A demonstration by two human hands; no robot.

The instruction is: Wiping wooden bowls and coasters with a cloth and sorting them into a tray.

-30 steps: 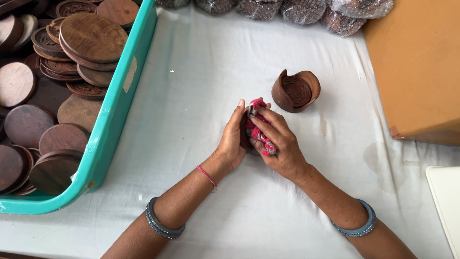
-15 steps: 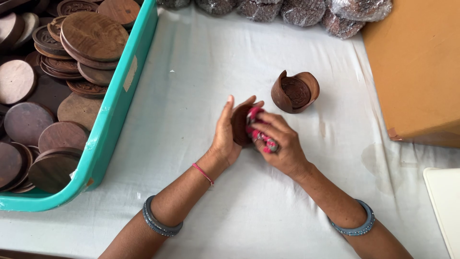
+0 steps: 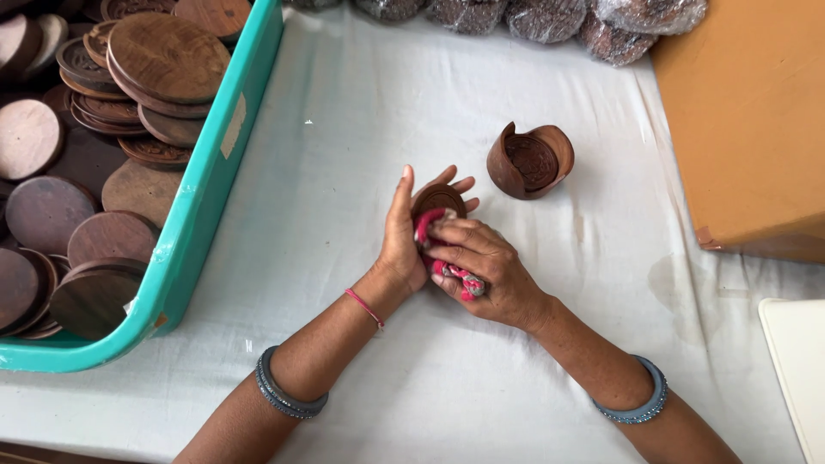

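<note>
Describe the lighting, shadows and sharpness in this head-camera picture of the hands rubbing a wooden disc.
Head view: soft, even daylight, no glare on the white cloth; faint shadows under the left hand and right hand; disc and rag sharp; wrapped bundles cut off at the top edge.

Bare forearms, grey bangles [image 3: 290,397] on both wrists, thin pink thread bracelet [image 3: 365,308]
</note>
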